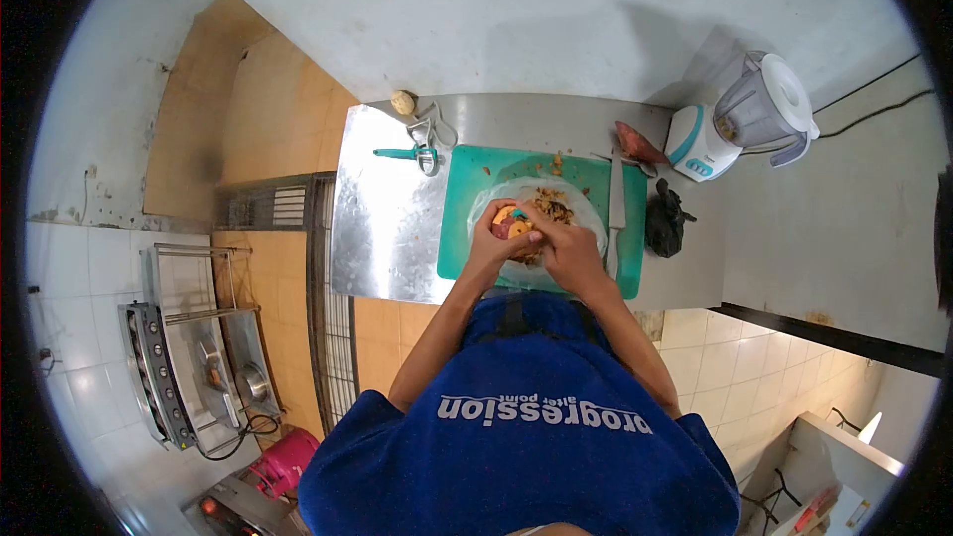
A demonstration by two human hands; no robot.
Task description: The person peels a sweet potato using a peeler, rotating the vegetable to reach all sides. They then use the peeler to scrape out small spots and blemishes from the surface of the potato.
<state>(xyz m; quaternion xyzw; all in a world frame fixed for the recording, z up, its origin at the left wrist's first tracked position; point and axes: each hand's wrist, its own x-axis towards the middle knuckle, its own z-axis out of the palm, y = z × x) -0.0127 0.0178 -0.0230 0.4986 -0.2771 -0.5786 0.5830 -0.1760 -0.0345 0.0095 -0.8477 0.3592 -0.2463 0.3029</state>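
Note:
My left hand point(488, 246) is wrapped round a partly peeled orange and reddish vegetable point(512, 226). Against its top, my right hand point(568, 250) has its fingers closed on a small tool with a teal part point(517, 213); the rest of the tool is hidden. Both hands are over a whitish plastic bag point(590, 222) that bears brown peel scraps point(552, 203). Under the bag lies a green cutting board point(459, 201). A large knife point(616, 201) rests on the board's right side.
On the steel table point(382, 238) lie a teal peeler point(402, 153), a round pale item point(402, 102), a reddish root point(638, 143) and a black plastic bag point(667, 220). A blender point(756, 111) stands at the right back, against the wall.

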